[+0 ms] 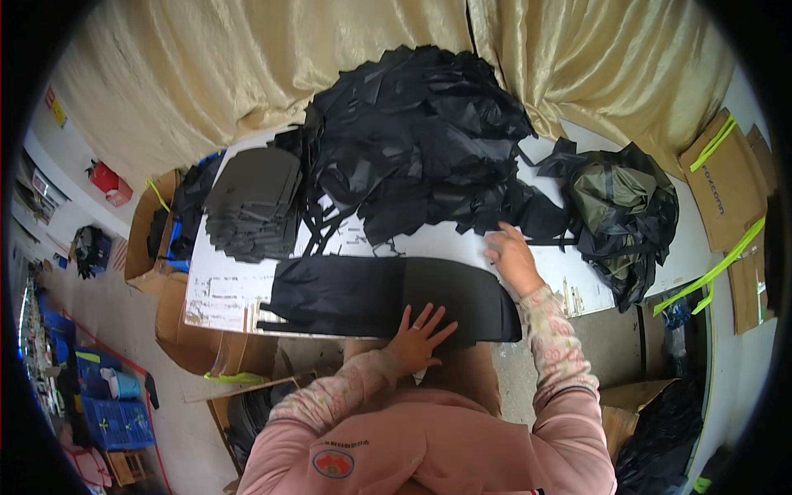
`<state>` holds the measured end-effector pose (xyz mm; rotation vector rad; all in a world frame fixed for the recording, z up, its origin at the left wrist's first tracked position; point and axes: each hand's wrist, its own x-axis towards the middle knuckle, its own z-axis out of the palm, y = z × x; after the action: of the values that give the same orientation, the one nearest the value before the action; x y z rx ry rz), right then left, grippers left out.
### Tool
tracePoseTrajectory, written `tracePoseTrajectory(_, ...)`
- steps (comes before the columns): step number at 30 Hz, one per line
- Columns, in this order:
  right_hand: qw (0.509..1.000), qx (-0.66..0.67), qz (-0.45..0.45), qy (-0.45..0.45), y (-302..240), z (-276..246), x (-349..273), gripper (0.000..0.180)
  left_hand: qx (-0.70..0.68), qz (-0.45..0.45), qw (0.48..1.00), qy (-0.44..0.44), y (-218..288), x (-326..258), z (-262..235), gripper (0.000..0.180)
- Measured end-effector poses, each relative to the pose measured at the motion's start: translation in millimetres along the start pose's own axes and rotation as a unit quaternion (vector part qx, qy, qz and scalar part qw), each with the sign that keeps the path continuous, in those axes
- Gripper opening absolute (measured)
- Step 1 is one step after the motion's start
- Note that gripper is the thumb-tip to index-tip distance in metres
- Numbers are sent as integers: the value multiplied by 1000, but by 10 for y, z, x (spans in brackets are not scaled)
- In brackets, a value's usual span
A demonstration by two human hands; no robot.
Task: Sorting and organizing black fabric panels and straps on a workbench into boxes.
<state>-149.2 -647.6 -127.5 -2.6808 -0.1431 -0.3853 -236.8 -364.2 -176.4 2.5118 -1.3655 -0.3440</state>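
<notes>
On the near edge of the white table [227,294] lies a flat black fabric piece [338,285]. A smooth dark grey panel [454,289] with a rounded corner rests over its right part. My left hand [419,338] presses on the panel's near edge, fingers spread and a ring showing. My right hand [511,260] is just beyond the panel's far right corner, beside the large heap of black fabric pieces [412,148]. Its fingers are slightly bent and apart, and I see nothing between them.
A stack of dark grey panels [256,194] stands at the table's left. To the right sits a bundle of black and olive fabric [623,206]. Cardboard boxes [186,334] flank the table on the left; another carton [714,190] leans at the right. Gold curtains [223,74] hang behind.
</notes>
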Motion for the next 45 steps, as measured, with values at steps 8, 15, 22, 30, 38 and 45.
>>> tracePoseTrajectory(8, 994, -84, -66, 19, -15, 455, 1134, 19, -51, 26, 998, 31, -12, 72, 19, 89)
tracePoseTrajectory(15, 924, 245, -242, 167, -1163, -1036, 1636, 14, -292, 1, 903, 316, -432, 24, -585, 77)
tracePoseTrajectory(22, 863, 419, -282, 16, -1999, -2266, 1624, 45, -485, 15, 753, 444, -740, 405, -1960, 83)
tracePoseTrajectory(30, 924, 160, -323, 125, -2503, -2377, 1475, 24, -513, 185, 749, 376, -271, 426, -2629, 73)
tracePoseTrajectory(38, 908, 39, -371, 190, -2658, -2440, 1290, 19, -614, 70, 748, 240, -447, 4, -2614, 26)
tracePoseTrajectory(45, 962, 147, -172, 152, -1360, -2586, 1248, 24, -581, 106, 807, 2, -904, -485, -2474, 41)
